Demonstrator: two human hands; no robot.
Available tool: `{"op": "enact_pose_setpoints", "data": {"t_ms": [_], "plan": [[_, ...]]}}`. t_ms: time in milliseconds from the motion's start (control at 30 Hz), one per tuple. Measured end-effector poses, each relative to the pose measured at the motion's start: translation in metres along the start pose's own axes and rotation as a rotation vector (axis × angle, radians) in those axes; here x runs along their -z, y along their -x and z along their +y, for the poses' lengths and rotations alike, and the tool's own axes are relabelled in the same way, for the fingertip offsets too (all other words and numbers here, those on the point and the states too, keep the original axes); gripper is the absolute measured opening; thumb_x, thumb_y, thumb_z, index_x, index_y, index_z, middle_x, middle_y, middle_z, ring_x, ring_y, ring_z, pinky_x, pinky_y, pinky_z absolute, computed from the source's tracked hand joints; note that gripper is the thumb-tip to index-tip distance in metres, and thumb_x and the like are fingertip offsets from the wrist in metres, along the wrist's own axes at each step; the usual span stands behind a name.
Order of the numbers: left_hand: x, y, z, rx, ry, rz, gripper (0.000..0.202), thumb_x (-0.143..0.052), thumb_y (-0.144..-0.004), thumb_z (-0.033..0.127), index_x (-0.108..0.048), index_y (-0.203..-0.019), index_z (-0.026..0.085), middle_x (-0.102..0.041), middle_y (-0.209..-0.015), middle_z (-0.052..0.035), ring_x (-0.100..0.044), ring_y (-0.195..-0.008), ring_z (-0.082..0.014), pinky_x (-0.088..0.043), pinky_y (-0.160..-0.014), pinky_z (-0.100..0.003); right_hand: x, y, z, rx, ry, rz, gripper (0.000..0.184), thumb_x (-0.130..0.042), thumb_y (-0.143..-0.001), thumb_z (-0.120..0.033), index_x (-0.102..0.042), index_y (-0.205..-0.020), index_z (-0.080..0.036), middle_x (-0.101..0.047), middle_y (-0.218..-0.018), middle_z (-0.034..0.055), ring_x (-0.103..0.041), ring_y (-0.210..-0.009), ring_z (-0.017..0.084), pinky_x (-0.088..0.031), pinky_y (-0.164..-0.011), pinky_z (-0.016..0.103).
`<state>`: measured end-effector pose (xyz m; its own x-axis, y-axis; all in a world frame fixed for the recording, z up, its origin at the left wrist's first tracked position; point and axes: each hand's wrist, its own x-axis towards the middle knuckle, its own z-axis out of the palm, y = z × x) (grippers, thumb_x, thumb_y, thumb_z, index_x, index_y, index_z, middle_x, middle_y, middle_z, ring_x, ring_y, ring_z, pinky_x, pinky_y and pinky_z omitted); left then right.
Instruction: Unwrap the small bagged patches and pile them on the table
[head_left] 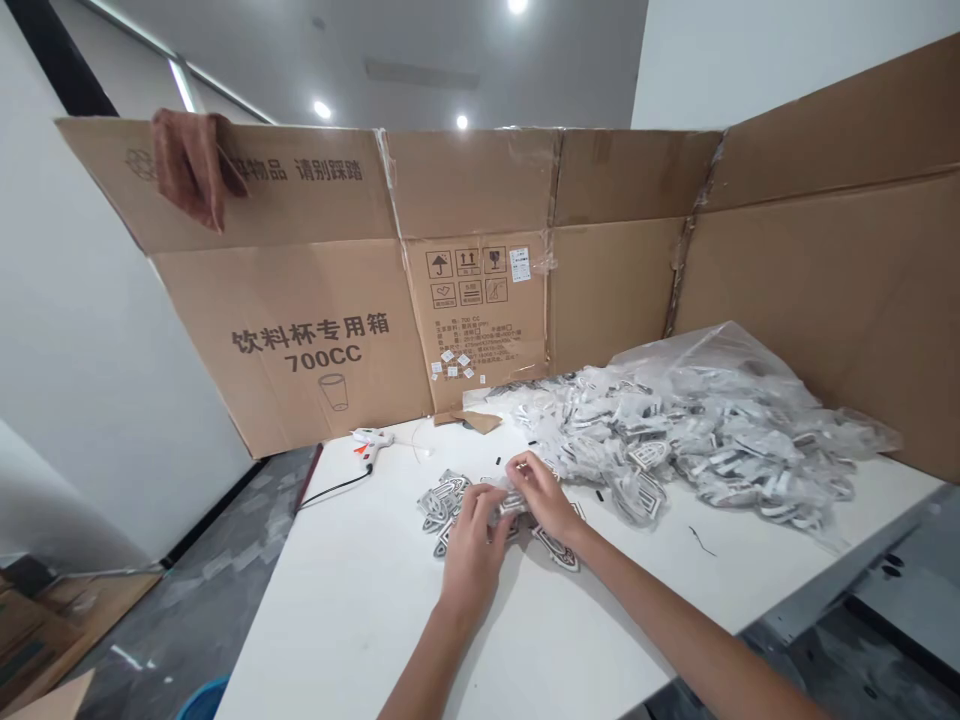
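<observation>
At the middle of the white table (345, 600), my left hand (474, 540) is closed round a small clear plastic bag (511, 503) with a black-and-white piece inside. My right hand (546, 497) pinches the bag's upper edge with thumb and forefinger, close to the left fingers. Loose flat pieces (448, 500) with rounded, arch-like outlines and black lines lie to the left of my left hand. Another such piece (556, 548) rests on the table below my right hand. What exactly the pieces are, I cannot tell.
A large heap of bagged pieces (720, 450) covers the table's back right. A white glue gun (370, 443) with a black cord lies at the back left. Cardboard walls (315, 280) stand behind, with a brown cloth (196, 165) over the top. A black thread (702, 541) lies at right.
</observation>
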<state>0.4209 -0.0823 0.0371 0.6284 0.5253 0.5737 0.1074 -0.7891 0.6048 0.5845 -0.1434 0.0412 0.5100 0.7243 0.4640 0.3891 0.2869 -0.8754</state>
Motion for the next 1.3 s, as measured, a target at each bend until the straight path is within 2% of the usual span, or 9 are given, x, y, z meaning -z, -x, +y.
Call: {"op": "enact_pose_setpoints", "data": {"t_ms": [100, 233, 500, 633, 800, 933, 1100, 1200, 1300], "plan": [[0.004, -0.004, 0.001, 0.106, 0.028, 0.133, 0.018, -0.055, -0.106, 0.038, -0.066, -0.111, 0.025, -0.068, -0.115, -0.0069, -0.069, -0.084, -0.0187, -0.056, -0.074, -0.034, 0.008, 0.004, 0.006, 0.150, 0.129, 0.006, 0.029, -0.058, -0.104, -0.050, -0.067, -0.114, -0.024, -0.064, -0.113, 0.0071, -0.063, -0.106, 0.024, -0.053, -0.092, 0.038], [0.008, -0.007, 0.004, 0.300, 0.023, 0.199, 0.035, -0.057, -0.102, 0.055, -0.065, -0.088, 0.024, -0.066, -0.075, 0.0005, -0.057, -0.059, -0.0162, -0.046, -0.061, -0.031, 0.017, 0.015, 0.001, 0.340, 0.274, -0.171, 0.035, -0.072, -0.098, -0.042, -0.069, -0.130, -0.030, -0.063, -0.124, 0.0098, -0.058, -0.122, 0.029, -0.050, -0.106, 0.047], [0.004, -0.005, 0.006, 0.317, 0.089, 0.139, 0.040, -0.054, -0.102, 0.060, -0.067, -0.095, 0.024, -0.069, -0.076, -0.0008, -0.056, -0.057, -0.0168, -0.043, -0.059, -0.031, 0.006, 0.014, -0.003, 0.390, 0.225, -0.136, 0.016, -0.060, -0.107, -0.033, -0.074, -0.102, -0.029, -0.072, -0.095, 0.0057, -0.062, -0.098, 0.027, -0.052, -0.090, 0.046], [0.004, -0.007, 0.008, 0.350, 0.113, 0.147, 0.038, -0.054, -0.101, 0.061, -0.063, -0.108, 0.025, -0.063, -0.069, 0.0023, -0.057, -0.056, -0.0189, -0.044, -0.059, -0.033, 0.011, 0.013, -0.009, 0.404, 0.272, 0.080, 0.016, -0.060, -0.106, -0.032, -0.072, -0.094, -0.028, -0.070, -0.099, 0.0063, -0.061, -0.102, 0.026, -0.051, -0.093, 0.046], [0.004, -0.007, 0.008, 0.304, 0.059, 0.167, 0.032, -0.056, -0.102, 0.056, -0.060, -0.105, 0.024, -0.067, -0.086, -0.0011, -0.058, -0.062, -0.0178, -0.047, -0.066, -0.035, 0.020, 0.013, -0.005, 0.316, 0.248, 0.355, 0.018, -0.053, -0.108, -0.036, -0.062, -0.097, -0.024, -0.063, -0.093, 0.0044, -0.061, -0.084, 0.021, -0.051, -0.077, 0.036], [0.000, -0.005, 0.006, 0.222, -0.029, 0.100, 0.026, -0.063, -0.099, 0.049, -0.060, -0.110, 0.025, -0.065, -0.093, -0.0014, -0.055, -0.063, -0.0170, -0.047, -0.066, -0.035, 0.026, 0.011, 0.005, 0.202, 0.216, 0.404, 0.022, -0.051, -0.108, -0.044, -0.058, -0.103, -0.024, -0.066, -0.088, 0.0031, -0.065, -0.080, 0.021, -0.053, -0.077, 0.034], [-0.003, -0.002, 0.006, 0.034, -0.110, 0.002, 0.021, -0.066, -0.097, 0.032, -0.061, -0.116, 0.027, -0.065, -0.111, -0.0057, -0.064, -0.097, -0.0253, -0.053, -0.086, -0.042, 0.037, 0.010, -0.002, 0.209, 0.190, 0.742, 0.029, -0.052, -0.106, -0.051, -0.055, -0.108, -0.023, -0.069, -0.099, 0.0082, -0.069, -0.091, 0.023, -0.056, -0.084, 0.038], [-0.002, 0.000, 0.008, -0.051, -0.139, -0.052, 0.019, -0.065, -0.096, 0.025, -0.062, -0.114, 0.027, -0.066, -0.115, -0.0063, -0.061, -0.112, -0.0289, -0.049, -0.100, -0.049, 0.065, 0.028, -0.016, 0.147, 0.143, 0.890, 0.036, -0.057, -0.103, -0.058, -0.056, -0.108, -0.022, -0.070, -0.095, 0.0081, -0.070, -0.084, 0.021, -0.056, -0.075, 0.033], [-0.004, 0.002, 0.009, -0.069, -0.151, -0.102, 0.018, -0.066, -0.095, 0.023, -0.063, -0.112, 0.027, -0.066, -0.115, -0.0060, -0.060, -0.112, -0.0291, -0.048, -0.099, -0.049, 0.124, 0.072, -0.020, 0.021, 0.159, 0.846, 0.043, -0.072, -0.091, -0.061, -0.065, -0.102, -0.020, -0.068, -0.077, 0.0032, -0.064, -0.066, 0.018, -0.051, -0.060, 0.027]]}}
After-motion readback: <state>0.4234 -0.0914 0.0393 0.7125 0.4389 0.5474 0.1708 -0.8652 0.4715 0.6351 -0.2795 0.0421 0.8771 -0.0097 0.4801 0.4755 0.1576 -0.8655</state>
